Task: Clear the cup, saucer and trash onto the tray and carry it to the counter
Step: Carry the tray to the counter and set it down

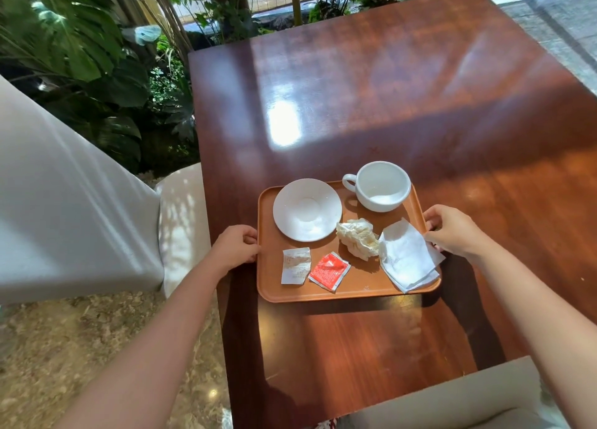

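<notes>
An orange-brown tray is above the wooden table, casting a shadow below it. On it stand a white saucer at the far left and an empty white cup at the far right. Nearer lie a crumpled napkin, a flat white napkin, a red sachet and a small paper slip. My left hand grips the tray's left edge. My right hand grips its right edge, touching the flat napkin.
The dark wooden table stretches ahead. A white-covered chair stands to the left, with leafy plants behind it. A beige chair seat is at the bottom right. Stone floor lies at the lower left.
</notes>
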Demonstrator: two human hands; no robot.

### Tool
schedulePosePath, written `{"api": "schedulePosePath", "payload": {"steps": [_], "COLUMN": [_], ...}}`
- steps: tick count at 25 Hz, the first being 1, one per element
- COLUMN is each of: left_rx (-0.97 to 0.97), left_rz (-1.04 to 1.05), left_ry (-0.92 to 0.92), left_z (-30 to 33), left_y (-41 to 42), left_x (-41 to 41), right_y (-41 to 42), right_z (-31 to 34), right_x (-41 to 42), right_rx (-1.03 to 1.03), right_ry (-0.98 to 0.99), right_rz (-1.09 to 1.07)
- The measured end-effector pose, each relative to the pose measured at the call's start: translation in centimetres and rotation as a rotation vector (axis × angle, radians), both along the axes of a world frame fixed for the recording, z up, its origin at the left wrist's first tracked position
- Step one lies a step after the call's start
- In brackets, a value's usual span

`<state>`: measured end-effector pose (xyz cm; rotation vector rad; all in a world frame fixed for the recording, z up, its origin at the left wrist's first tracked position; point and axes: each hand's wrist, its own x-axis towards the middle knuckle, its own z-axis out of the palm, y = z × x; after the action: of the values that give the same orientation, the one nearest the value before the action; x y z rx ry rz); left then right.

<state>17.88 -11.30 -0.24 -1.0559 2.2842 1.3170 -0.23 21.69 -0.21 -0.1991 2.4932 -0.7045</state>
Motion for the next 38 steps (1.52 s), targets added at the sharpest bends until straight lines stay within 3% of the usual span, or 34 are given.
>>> {"api": "schedulePosePath", "payload": {"steps": [11,18,30,38], "left_rx": [0.054,0.08,-0.051,-0.157], "left_rz": [0.158,0.279,0.531,0.678], "left_ry": [0.135,0.244,0.495,0.493], "left_z": [-0.1,4.4,16.3,21.4], "left_y": [-0.3,-1.9,-2.7,-2.8], "left_x": [4.2,8.1,24.2,36.5], "right_y": [-2.0,-4.7,-13.0,-19.1], "right_z": [1.4,6.6,17.8,25.1], "right_x": [1.3,2.5,10.1,18.6], "right_rx": [-0.037,-0.111,-0.297,-0.379], "right_ry": [0.05,0.056,0.071,0.027], "right_rz": [0.055,0.147,0.434,0.619]}}
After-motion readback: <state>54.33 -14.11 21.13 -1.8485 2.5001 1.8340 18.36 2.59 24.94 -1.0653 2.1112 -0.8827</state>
